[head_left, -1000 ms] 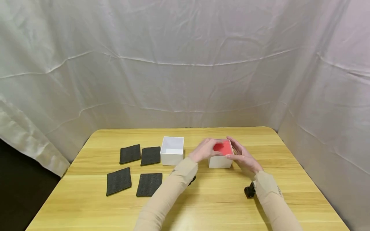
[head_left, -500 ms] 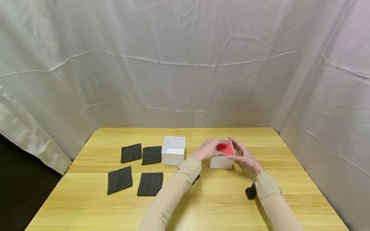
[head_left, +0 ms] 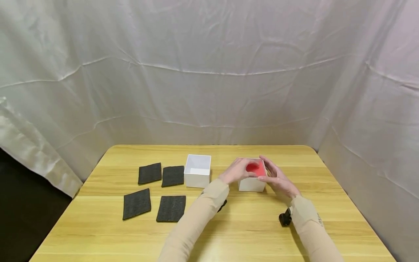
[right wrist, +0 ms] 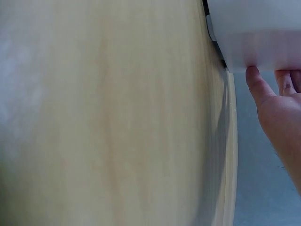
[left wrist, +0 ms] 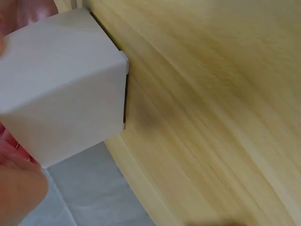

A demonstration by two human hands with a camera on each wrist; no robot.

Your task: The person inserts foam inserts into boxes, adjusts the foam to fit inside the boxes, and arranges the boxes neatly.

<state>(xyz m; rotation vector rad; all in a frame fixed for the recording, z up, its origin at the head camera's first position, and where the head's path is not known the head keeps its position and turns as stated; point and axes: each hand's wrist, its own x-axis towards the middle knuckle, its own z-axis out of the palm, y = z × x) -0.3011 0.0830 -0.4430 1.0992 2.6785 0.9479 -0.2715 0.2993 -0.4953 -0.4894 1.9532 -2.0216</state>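
Note:
A white square box [head_left: 251, 185] stands at the back right of the table, with something red [head_left: 260, 169] inside near its rim. My left hand [head_left: 236, 170] lies over its left side, fingers and thumb curved over the red contents; I cannot tell whether they grip them. My right hand [head_left: 278, 180] holds the box's right side, thumb at the front and fingers behind. In the left wrist view the box [left wrist: 61, 84] overlaps part of my left hand [left wrist: 19, 188]. In the right wrist view my right hand's fingertips [right wrist: 254, 73] touch the lower edge of the box [right wrist: 263, 33].
An open white box [head_left: 197, 178] stands left of my left hand. Several dark square pads [head_left: 137, 203] lie flat at the table's left. A small black device [head_left: 285, 218] sits at the right wrist. A pale curtain [head_left: 209, 72] hangs around the wooden table [head_left: 255, 229].
The view has shifted slightly, so everything appears a little further right. Both hands stay at the white box, and the left fingers have shifted only slightly over the red contents.

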